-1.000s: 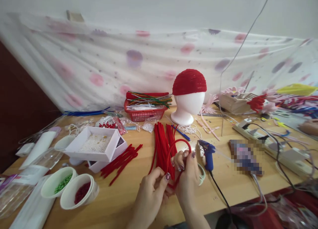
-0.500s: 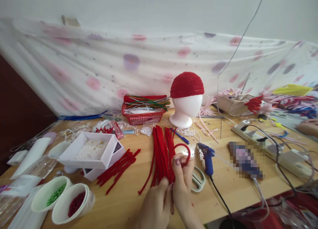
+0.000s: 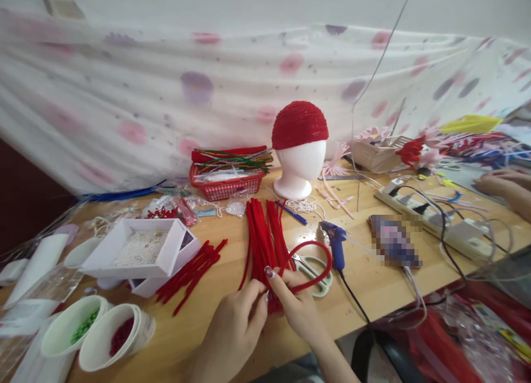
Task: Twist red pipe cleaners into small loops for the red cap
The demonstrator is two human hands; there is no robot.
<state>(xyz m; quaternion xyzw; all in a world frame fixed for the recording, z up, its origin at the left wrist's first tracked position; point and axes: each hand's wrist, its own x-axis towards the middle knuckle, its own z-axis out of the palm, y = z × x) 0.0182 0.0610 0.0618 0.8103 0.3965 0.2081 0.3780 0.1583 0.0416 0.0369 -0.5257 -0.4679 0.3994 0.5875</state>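
Note:
A red pipe cleaner (image 3: 327,261) bends in a wide loop out of my right hand (image 3: 296,303), whose thumb and fingers pinch it. Fingers closed, my left hand (image 3: 240,322) meets the right one and grips the same pipe cleaner near its end; the exact contact is hidden by the fingers. Under and beyond both hands lies a thick bundle of red pipe cleaners (image 3: 263,236). Scissors (image 3: 321,280) with pale green handles rest just right of my right hand, partly behind the loop. A blue glue gun (image 3: 337,244) lies farther right.
A white foam head (image 3: 301,164) wearing a red cap stands behind the bundle, beside a red basket (image 3: 228,186). Leftward are a white bead box (image 3: 170,261) and paper cups (image 3: 110,338). On the right are a power strip (image 3: 435,220) and another person's hands (image 3: 504,181).
The loop of red pipe cleaner has grown larger and extends farther right. My hands have shifted slightly, and the whole view has tilted a little downward and right.

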